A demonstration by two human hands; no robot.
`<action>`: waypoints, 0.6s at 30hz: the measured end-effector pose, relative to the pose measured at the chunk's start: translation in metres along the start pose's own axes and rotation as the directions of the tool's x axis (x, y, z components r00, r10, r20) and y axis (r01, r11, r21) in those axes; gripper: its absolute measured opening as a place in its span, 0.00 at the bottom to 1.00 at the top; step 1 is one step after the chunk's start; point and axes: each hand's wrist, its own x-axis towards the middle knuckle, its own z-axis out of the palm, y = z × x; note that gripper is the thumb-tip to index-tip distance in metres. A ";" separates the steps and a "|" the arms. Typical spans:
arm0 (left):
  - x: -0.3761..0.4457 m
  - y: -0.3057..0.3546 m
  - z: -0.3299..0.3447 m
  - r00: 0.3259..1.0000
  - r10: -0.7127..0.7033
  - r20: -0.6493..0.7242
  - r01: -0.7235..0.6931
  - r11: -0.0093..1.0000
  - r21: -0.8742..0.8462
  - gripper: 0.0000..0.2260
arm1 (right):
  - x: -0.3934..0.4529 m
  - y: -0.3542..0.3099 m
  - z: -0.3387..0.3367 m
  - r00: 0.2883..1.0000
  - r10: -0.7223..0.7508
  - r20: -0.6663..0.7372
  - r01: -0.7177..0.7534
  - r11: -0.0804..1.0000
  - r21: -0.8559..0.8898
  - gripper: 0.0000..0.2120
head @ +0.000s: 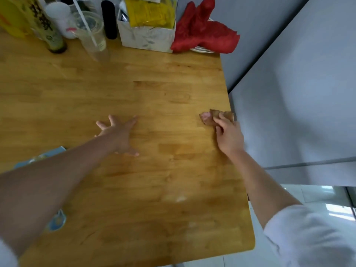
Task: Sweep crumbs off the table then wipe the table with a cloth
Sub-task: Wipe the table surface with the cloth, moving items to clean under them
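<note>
two hands (120, 134), one brown cloth (212, 117), one red cloth (204, 29).

Soft, even daylight fills the scene, brightest on the pale floor tiles (331, 207) at the near right, where window reflections glare white. The wooden desk (154, 89) carries a faint sheen and only weak, diffuse shadows beneath the arms. The whole picture is slightly blurred, most at the far left bottles (48, 26). Wide-angle distortion bends the desk's edges and the right-hand wall.
</note>
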 end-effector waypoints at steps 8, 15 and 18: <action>-0.025 -0.005 0.011 0.997 0.035 -0.065 -0.038 0.999 -0.039 0.51 | -0.216 0.022 0.010 0.886 -0.315 0.339 0.304 0.949 0.086 0.20; -0.068 0.012 0.080 0.986 0.102 -0.133 -0.101 0.995 0.014 0.38 | -0.195 -0.052 0.040 0.978 0.187 -0.095 -0.181 0.981 0.065 0.20; -0.071 0.006 0.083 0.985 0.123 -0.121 -0.120 0.992 0.036 0.40 | -0.268 -0.087 0.074 0.889 -0.417 0.188 0.409 0.909 0.083 0.19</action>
